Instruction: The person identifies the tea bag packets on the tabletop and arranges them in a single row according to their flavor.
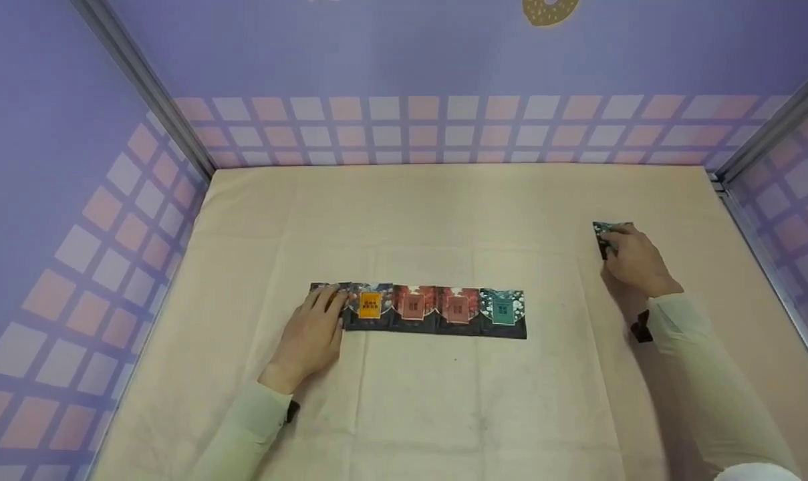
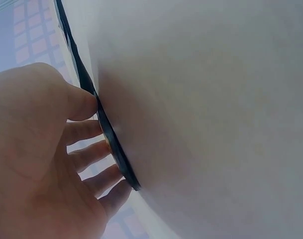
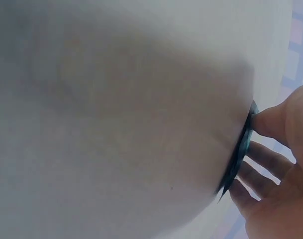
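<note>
Several small flat dark packets lie edge to edge in a row on the cloth. One has a yellow label (image 1: 370,305), two have red labels, and a packet with a teal label (image 1: 502,312) ends the row on the right. My left hand (image 1: 312,332) rests on the leftmost packet (image 1: 320,286) and covers most of it. The left wrist view shows the thumb and fingers of that hand (image 2: 42,154) along the dark packet edge (image 2: 116,144). Far to the right, my right hand (image 1: 636,259) pinches another teal packet (image 1: 601,230) between thumb and fingers; its label is hidden.
A pale cloth (image 1: 417,401) with fold creases covers the table. Purple walls (image 1: 444,60) with pink and white squares stand behind and at both sides. Metal posts (image 1: 143,80) mark the back corners.
</note>
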The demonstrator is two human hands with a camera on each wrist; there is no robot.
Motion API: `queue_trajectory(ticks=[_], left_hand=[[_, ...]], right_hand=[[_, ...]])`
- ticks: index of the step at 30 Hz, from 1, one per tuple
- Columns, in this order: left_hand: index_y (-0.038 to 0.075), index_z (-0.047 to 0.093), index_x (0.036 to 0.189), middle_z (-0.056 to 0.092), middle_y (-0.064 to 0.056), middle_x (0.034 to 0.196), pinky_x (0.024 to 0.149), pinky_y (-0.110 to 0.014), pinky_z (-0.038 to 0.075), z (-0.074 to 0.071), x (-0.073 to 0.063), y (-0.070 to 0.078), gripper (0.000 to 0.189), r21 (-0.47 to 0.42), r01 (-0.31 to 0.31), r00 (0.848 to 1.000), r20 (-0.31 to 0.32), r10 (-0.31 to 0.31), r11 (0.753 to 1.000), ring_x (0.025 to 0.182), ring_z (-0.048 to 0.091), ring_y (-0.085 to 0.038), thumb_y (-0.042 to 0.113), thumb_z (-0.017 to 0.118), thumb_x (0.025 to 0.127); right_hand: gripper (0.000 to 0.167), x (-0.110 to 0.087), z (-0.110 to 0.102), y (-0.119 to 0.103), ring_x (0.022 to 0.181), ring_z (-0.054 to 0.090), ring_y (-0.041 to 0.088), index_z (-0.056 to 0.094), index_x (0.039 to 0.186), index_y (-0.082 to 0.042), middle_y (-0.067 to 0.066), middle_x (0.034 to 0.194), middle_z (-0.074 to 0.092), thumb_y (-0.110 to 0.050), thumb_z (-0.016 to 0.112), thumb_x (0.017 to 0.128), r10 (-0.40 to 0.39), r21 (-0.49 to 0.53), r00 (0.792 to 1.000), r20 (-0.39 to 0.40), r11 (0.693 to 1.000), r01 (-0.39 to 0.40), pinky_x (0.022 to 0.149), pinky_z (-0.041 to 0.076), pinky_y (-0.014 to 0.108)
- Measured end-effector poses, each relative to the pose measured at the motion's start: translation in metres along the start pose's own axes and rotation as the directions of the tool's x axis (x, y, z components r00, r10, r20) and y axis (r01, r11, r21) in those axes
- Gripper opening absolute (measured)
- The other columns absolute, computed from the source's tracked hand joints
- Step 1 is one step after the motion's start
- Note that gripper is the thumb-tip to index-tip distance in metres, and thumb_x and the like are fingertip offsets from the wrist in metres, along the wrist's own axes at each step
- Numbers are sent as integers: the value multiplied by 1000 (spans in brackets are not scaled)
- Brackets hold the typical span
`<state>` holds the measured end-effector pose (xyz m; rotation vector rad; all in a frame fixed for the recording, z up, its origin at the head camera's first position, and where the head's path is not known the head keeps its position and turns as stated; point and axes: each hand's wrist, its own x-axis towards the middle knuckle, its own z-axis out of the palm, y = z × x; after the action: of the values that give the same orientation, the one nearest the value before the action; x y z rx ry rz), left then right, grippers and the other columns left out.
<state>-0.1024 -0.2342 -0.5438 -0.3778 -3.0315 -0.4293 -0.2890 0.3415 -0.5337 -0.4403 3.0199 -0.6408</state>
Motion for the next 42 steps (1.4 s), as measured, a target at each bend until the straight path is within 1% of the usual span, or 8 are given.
queue_trajectory(ticks=[8,14,17,27,30,35,39,42], left_hand=[[-2,55,150,50,-24,158,118,-62,45,0,1,-2,45,3,4,1000,-4,-4,1000,149,46,-45,15,53,109],[-2,53,153,48,-24,160,118,-62,45,-1,0,-2,47,-2,16,1000,18,-16,1000,150,44,-46,15,52,109],[-2,53,153,48,-25,160,119,-62,44,-1,1,-2,47,-6,20,1000,15,-20,1000,150,44,-46,15,52,109],[-3,55,150,50,-25,158,118,-62,45,1,2,-2,45,-18,-7,1000,0,7,1000,148,46,-46,14,53,108],[-3,55,150,50,-25,158,118,-62,45,1,1,-2,45,-13,-3,1000,-1,3,1000,148,46,-45,14,54,108],[-2,54,152,48,-25,159,118,-62,45,1,1,-3,46,3,2,1000,12,-2,1000,149,44,-46,14,54,109],[-1,53,153,47,-24,161,118,-62,45,2,1,-3,47,2,4,1000,19,-4,1000,150,43,-46,14,54,109],[-1,53,153,47,-24,161,119,-62,44,2,1,-2,47,-2,9,1000,23,-9,1000,151,43,-46,14,53,109]], right_hand=[[40,-10,0,-10,129,52,67,59,138,19,44,145,50,3,50,102,-76,-85,997,1,993,76,107,45,76],[41,-20,1,-14,131,51,65,60,140,16,42,146,51,0,54,103,-48,-92,998,32,994,51,109,44,74],[41,-24,1,-17,130,52,64,60,141,15,41,145,52,-1,55,103,-37,-87,998,49,995,41,109,45,74],[47,-48,1,-28,129,52,67,55,145,16,45,146,48,4,53,100,-69,-79,991,117,994,79,106,47,75],[47,-54,4,-34,129,52,66,55,146,15,43,147,48,4,53,100,-77,-76,990,118,993,87,106,47,74],[46,-63,8,-41,130,50,64,56,145,15,41,148,48,6,56,100,-112,-48,990,88,992,117,108,45,73],[46,-69,11,-43,129,52,62,57,144,16,41,146,50,8,59,98,-150,-34,987,52,988,152,107,45,72],[46,-74,13,-46,126,53,61,58,143,15,39,145,51,8,60,98,-155,-25,987,45,987,157,103,47,71]])
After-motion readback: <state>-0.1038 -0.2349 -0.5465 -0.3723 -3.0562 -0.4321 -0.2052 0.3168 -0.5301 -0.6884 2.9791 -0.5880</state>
